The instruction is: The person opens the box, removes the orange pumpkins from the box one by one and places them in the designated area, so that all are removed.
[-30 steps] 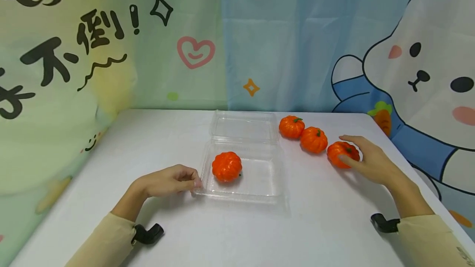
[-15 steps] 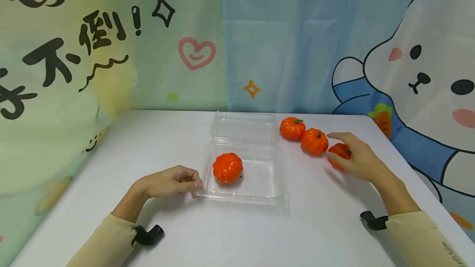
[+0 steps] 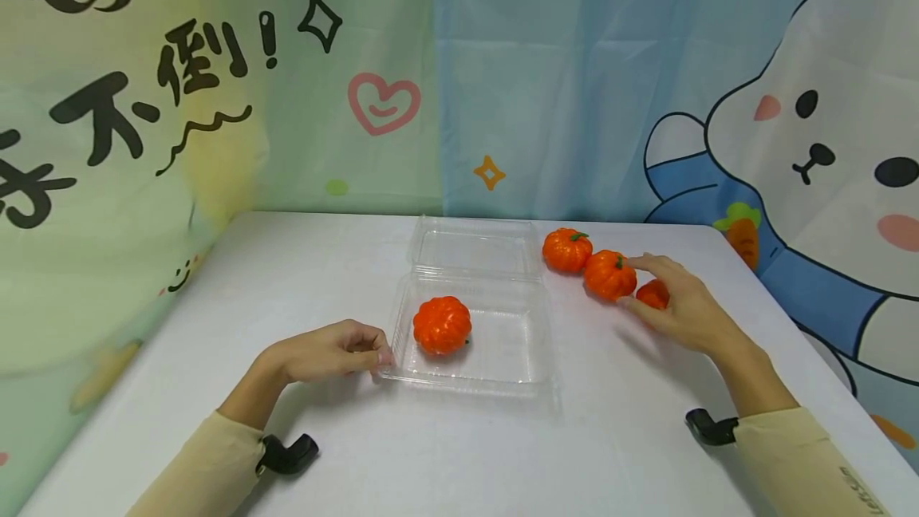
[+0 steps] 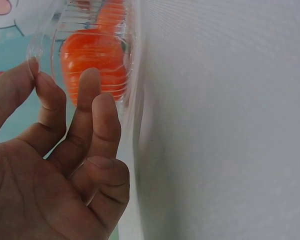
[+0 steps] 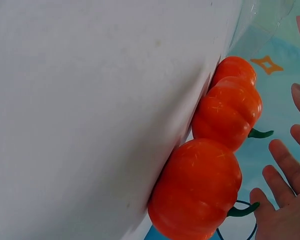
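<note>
A clear plastic clamshell box [image 3: 506, 345] lies with its lid [image 3: 474, 246] folded back, holding one small orange pumpkin [image 3: 441, 325] on its left side. My left hand [image 3: 332, 351] pinches the box's near left corner; the left wrist view shows thumb and a finger on the rim. To the right of the box, three green-stemmed pumpkins sit in a row: a far one [image 3: 565, 251], a middle one [image 3: 609, 276] and a near one [image 3: 651, 294]. My right hand [image 5: 285, 205] is over the near two, fingers spread, gripping nothing. It partly covers the near pumpkin in the head view.
A white table [image 3: 459, 461] carries everything. Behind it hangs a printed cloth backdrop [image 3: 531, 94] that meets the table's far edge. Each sleeve cuff has a black camera mount [image 3: 289, 455] on it.
My right hand has moved left from the near pumpkin toward the middle one, leaving the near one where it sat. The left hand and the box have stayed put.
</note>
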`<state>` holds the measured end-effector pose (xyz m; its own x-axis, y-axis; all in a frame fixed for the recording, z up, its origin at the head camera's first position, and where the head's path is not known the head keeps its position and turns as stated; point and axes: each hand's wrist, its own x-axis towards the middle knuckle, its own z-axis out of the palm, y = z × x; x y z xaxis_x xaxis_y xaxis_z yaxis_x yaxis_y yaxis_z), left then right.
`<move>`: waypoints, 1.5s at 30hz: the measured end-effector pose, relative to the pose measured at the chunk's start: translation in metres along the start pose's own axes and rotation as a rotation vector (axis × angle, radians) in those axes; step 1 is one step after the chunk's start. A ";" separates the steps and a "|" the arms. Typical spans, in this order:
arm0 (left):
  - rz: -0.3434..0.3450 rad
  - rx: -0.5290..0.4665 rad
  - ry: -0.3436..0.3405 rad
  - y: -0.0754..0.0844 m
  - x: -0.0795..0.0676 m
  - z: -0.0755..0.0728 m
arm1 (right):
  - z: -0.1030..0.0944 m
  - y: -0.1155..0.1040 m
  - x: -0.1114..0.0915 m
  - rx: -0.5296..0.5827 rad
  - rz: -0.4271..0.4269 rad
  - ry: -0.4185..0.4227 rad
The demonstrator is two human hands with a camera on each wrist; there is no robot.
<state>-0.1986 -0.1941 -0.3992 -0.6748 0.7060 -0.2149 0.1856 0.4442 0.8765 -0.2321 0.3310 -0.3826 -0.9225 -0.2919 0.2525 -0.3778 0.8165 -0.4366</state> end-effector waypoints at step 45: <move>-0.014 0.001 -0.001 -0.003 0.001 0.001 | 0.032 -0.033 0.030 0.125 -0.155 -0.007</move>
<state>-0.1989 -0.1947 -0.4026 -0.6766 0.7004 -0.2272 0.1774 0.4546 0.8728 -0.2502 0.2794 -0.3888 -0.8530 -0.4129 0.3193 -0.5217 0.6933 -0.4971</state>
